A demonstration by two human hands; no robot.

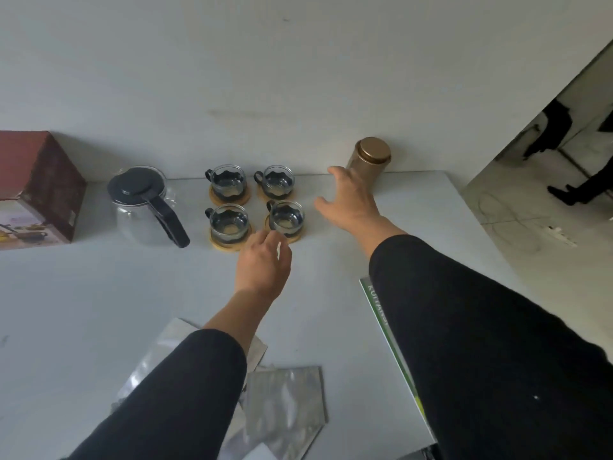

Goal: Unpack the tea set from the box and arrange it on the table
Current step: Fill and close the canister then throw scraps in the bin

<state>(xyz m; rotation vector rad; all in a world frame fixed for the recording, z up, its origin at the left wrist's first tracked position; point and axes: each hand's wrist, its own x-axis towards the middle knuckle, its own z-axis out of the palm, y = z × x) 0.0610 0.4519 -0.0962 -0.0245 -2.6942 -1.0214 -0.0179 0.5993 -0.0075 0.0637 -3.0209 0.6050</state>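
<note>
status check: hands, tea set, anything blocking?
Left hand open, empty, near front-right cup. Right hand open at gold canister, grip unclear. Four cups on coasters, teapot out. Nothing blocking.

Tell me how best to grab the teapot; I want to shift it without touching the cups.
Probably take the teapot by its black handle, coming in from the near side. The handle sticks out towards the person and slightly right, clear of the glass body, while the nearest cup stands just to its right. The left hand is nearer to it.
</note>
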